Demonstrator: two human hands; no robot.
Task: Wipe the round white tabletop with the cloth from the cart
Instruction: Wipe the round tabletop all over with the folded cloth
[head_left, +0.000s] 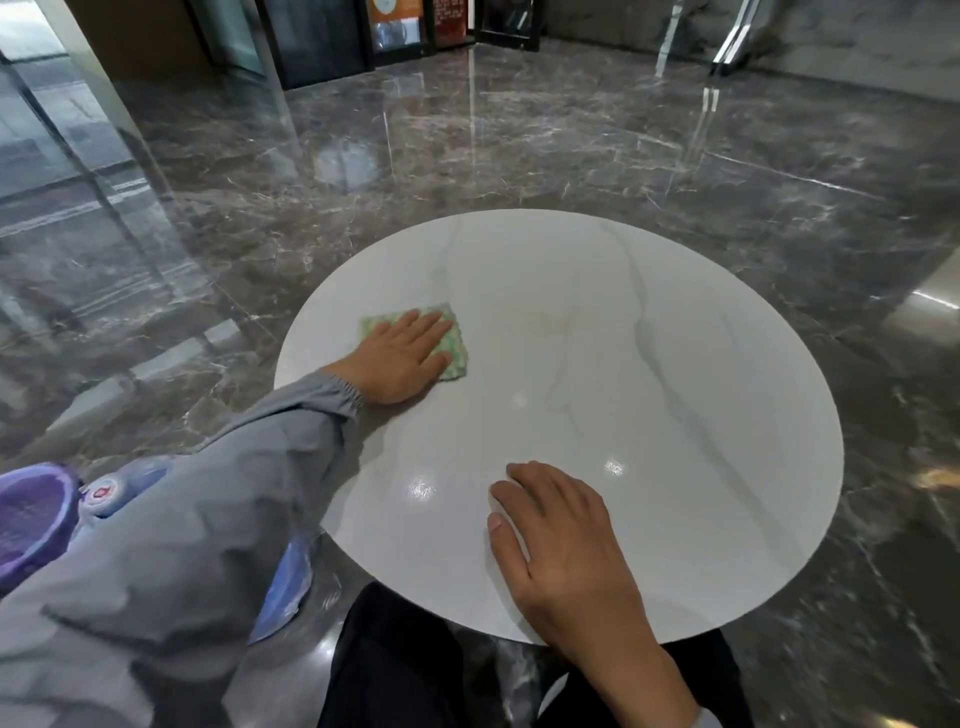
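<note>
Cloth, green and white, lies flat on the left part of the round white bench, under the left hand. That hand is spread wide, its straight fingers and palm pressing down on the cloth. The right hand rests flat on the near part of the bench, fingers relaxed, holding nothing, well apart from the cloth. A grey sleeve covers the left arm. A faint yellowish mark shows near the cloth's right side. Dark polished marble floor surrounds the bench.
</note>
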